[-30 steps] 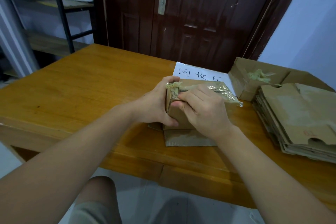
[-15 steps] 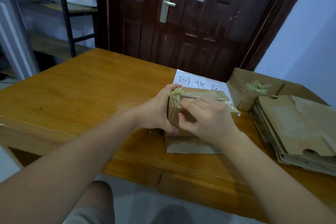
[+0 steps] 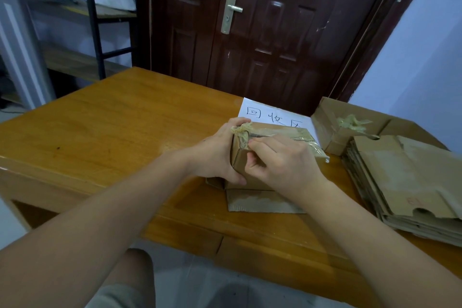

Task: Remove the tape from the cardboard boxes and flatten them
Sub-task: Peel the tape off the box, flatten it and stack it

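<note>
A small brown cardboard box stands on the wooden table, on top of a loose cardboard flap. Clear yellowish tape is bunched up at the box's top left corner, and a strip of it runs along the top edge to the right. My left hand grips the box's left end, fingers over the top and thumb at the bottom. My right hand lies over the near face, with its fingertips pinching the tape at that corner.
A stack of flattened boxes lies at the right. Behind it stands an open box holding a wad of removed tape. A white sheet with handwriting lies behind the box. A dark door and a metal shelf stand beyond the table.
My right hand's fingers have slid left along the box's top edge to the bunched tape at the corner. My left hand keeps its hold. The camera has tilted slightly.
</note>
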Tool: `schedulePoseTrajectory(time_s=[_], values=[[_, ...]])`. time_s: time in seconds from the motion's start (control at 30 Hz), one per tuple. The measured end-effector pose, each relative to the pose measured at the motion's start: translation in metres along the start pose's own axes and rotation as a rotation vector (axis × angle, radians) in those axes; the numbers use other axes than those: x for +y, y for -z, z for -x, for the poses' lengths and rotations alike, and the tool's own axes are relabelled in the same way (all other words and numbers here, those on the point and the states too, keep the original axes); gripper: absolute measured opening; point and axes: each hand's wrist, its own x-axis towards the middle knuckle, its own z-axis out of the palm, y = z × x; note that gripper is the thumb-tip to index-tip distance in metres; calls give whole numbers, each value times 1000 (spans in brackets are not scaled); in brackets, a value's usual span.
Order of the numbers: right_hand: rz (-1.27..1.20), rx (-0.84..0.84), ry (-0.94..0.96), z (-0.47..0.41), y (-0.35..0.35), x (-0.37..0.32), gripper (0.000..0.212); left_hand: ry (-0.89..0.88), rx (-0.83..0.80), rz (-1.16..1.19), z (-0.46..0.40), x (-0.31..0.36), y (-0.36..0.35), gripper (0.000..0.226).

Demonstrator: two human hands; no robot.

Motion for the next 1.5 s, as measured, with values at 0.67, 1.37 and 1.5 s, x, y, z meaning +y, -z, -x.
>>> schedulePoseTrajectory(time_s=[0.67, 1.37, 1.5], values=[[62, -101, 53, -10, 7, 0, 20, -10, 5, -8, 0, 1, 0, 133], [-1, -88, 56, -4, 2, 6, 25, 0, -7, -9, 0, 0, 1, 135], [61, -42, 65, -8, 2, 2, 23, -3, -2, -16, -1, 0, 0, 133]])
